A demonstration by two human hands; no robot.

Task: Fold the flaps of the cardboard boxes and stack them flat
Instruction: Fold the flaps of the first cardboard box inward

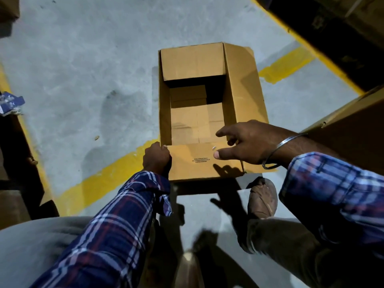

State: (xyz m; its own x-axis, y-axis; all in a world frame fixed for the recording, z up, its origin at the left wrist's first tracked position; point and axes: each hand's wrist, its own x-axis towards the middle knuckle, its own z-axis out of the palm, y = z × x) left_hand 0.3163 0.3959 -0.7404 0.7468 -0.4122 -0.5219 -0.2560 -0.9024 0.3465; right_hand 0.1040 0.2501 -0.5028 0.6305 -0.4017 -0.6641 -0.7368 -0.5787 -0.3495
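Box: we see an open cardboard box (pixel 207 113) standing on the grey concrete floor (pixel 83 80), straight ahead of the person, its mouth facing up at us.
Flaps: the far flap (pixel 193 63) is tipped inward over the opening; the right flap (pixel 243 86) is splayed outward; the near flap (pixel 197 161) lies toward the person, with small dark print on it.
Left hand: the left hand (pixel 156 159) is clenched on the left edge of the near flap, at the box's near left corner, knuckles up and fingers curled round the cardboard.
Left arm: reaches forward from the lower left in a blue plaid sleeve (pixel 116 225), wrist straight.
Right hand: the right hand (pixel 247 142) hovers over the box's near right corner, palm down, fingers spread and relaxed, thumb stretched over the near flap. It grasps nothing; whether a fingertip brushes the cardboard we cannot quite tell.
Right arm: comes in from the right, plaid cuff pushed back, a metal bangle (pixel 278 154) round the wrist.
Feet: a brown shoe (pixel 262 198) is planted just behind the box; a second toe (pixel 188 265) shows at the bottom.
Floor marks: yellow painted lines (pixel 99 183) run under the box's near left corner and to its right.
Surroundings: more cardboard (pixel 353 125) sits at the right edge.
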